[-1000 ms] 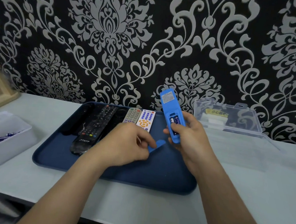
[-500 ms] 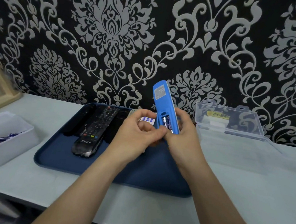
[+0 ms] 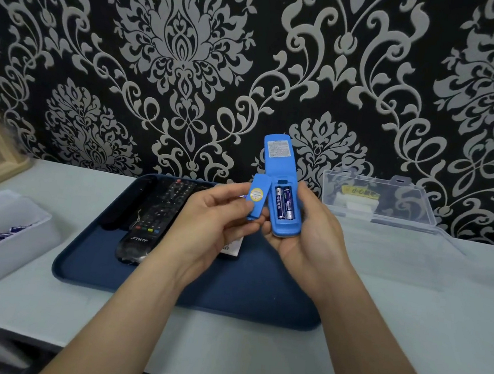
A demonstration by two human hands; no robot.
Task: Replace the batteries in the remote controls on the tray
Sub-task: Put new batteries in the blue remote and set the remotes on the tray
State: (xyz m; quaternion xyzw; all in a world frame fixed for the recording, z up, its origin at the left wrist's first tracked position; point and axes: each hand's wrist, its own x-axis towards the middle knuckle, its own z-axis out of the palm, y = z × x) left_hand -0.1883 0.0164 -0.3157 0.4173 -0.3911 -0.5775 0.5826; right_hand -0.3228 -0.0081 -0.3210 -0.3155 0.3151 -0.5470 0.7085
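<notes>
Above the blue tray point(image 3: 228, 294), the right hand point(image 3: 310, 239) has its fingers wrapped round the upright blue remote point(image 3: 275, 162), whose open back shows two batteries point(image 3: 284, 202). Also above the tray, the left hand point(image 3: 208, 228) pinches the detached battery cover point(image 3: 257, 200) in its fingers.

On the tray point(image 3: 88, 264) lie remotes point(image 3: 161, 208); left of it a bin point(image 3: 20, 242), right of it a box point(image 3: 405, 203).
</notes>
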